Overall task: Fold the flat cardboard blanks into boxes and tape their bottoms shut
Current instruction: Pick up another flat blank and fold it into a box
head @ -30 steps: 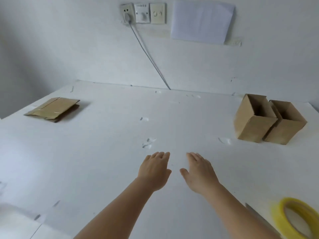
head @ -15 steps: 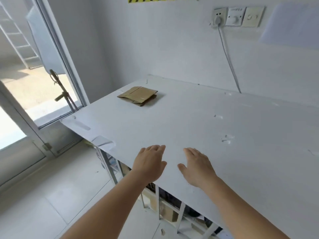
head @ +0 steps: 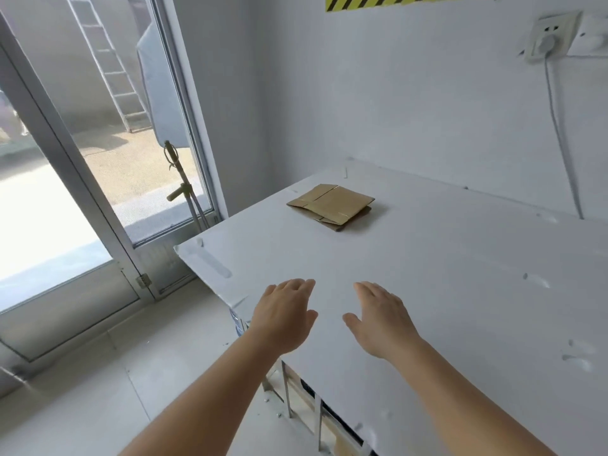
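A small stack of flat brown cardboard blanks point(head: 330, 205) lies near the far left corner of the white table point(head: 460, 274). My left hand point(head: 284, 315) and my right hand point(head: 383, 319) hover side by side over the table's near left edge, palms down, fingers straight and empty. Both hands are well short of the blanks. The folded boxes and the tape roll are out of view.
The table's left edge point(head: 210, 268) drops to a tiled floor. A glass door point(head: 98, 159) with a ladder outside stands to the left. A wall socket point(head: 547, 37) with a cable hanging down is at the upper right. Shelving shows under the table.
My view has swung left: the folded boxes and tape roll have left the frame and the flat blanks now sit ahead. Both hands stay open and empty.
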